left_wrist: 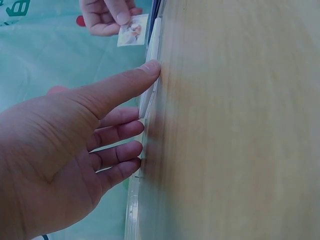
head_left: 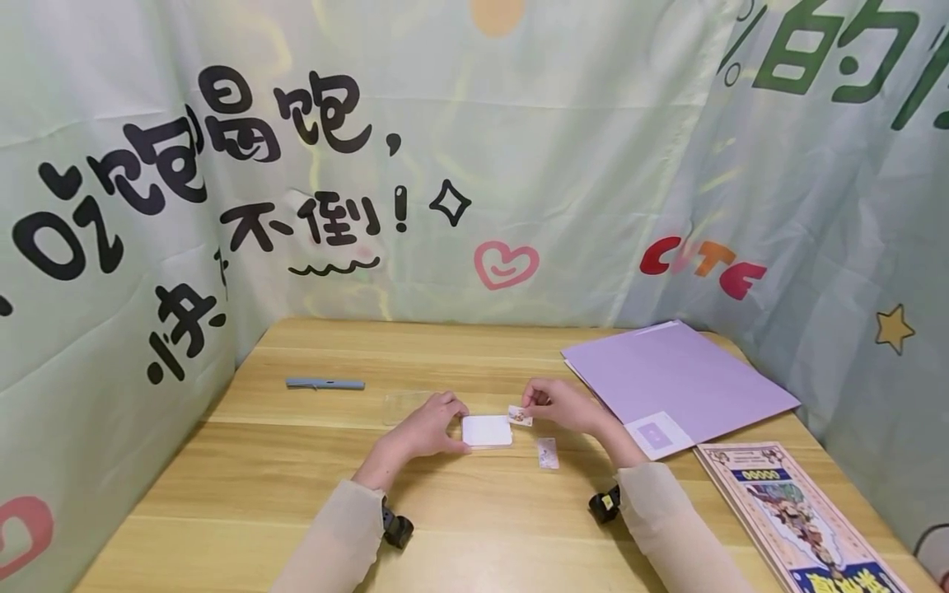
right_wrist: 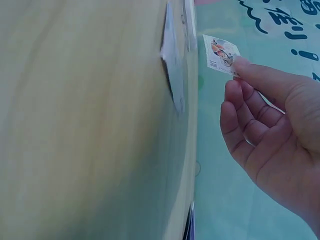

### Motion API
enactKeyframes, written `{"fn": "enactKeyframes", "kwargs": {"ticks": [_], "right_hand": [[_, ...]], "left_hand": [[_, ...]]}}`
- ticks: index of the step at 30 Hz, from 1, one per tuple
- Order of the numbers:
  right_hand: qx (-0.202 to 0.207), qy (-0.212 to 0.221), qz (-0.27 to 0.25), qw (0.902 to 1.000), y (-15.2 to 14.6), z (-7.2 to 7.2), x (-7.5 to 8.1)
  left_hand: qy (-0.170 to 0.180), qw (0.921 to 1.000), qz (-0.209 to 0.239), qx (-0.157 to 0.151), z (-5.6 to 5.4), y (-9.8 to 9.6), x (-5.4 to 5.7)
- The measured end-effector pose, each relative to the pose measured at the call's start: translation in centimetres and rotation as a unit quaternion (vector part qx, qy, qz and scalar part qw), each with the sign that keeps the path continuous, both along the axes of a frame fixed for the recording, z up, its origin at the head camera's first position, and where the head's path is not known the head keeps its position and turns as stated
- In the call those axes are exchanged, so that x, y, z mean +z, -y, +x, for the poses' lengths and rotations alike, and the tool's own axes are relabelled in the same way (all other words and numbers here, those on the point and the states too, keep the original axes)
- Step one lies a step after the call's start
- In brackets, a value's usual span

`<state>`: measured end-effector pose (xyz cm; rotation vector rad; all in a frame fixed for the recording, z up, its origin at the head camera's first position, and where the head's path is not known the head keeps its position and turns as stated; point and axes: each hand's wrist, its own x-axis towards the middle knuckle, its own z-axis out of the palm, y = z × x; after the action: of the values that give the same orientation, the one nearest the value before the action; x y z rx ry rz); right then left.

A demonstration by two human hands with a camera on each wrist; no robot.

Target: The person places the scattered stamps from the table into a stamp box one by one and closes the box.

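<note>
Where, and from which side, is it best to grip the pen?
Probably pinch the pen mid-barrel from above, thumb on the near side: it is slim, lies flat and crosswise, and both long sides are uncovered.

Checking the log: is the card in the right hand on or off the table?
Off: the right hand pinches the card, and the right wrist view shows it above the table.

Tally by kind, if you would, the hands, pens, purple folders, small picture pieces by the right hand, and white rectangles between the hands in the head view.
Hands: 2, left hand and right hand
Picture pieces: 2, held piece and loose piece
Pens: 1, blue-grey pen
Folders: 1, purple folder
Rectangles: 1, white rectangle
Total: 7
</note>
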<state>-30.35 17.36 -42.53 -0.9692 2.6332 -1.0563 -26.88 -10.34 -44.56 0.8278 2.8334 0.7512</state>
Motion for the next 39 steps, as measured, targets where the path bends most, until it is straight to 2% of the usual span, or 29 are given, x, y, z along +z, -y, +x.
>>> {"fn": "enactKeyframes", "kwargs": {"ticks": [11, 23, 39], "right_hand": [[0.023, 0.013, -0.005, 0.9996, 2.3, 0.0, 0.2], [0.051, 0.024, -0.003, 0.9984, 4.5, 0.2, 0.4], [0.08, 0.052, 0.003, 0.9954, 5.7, -0.6, -0.1]], "left_hand": [[-0.006, 1.0, -0.004, 0.0, 0.0, -0.1, -0.1], [0.012, 0.9999, -0.002, 0.008, 0.1, -0.1, 0.2], [0.012, 0.9998, -0.009, 0.01, 0.0, -0.2, 0.3]]}}
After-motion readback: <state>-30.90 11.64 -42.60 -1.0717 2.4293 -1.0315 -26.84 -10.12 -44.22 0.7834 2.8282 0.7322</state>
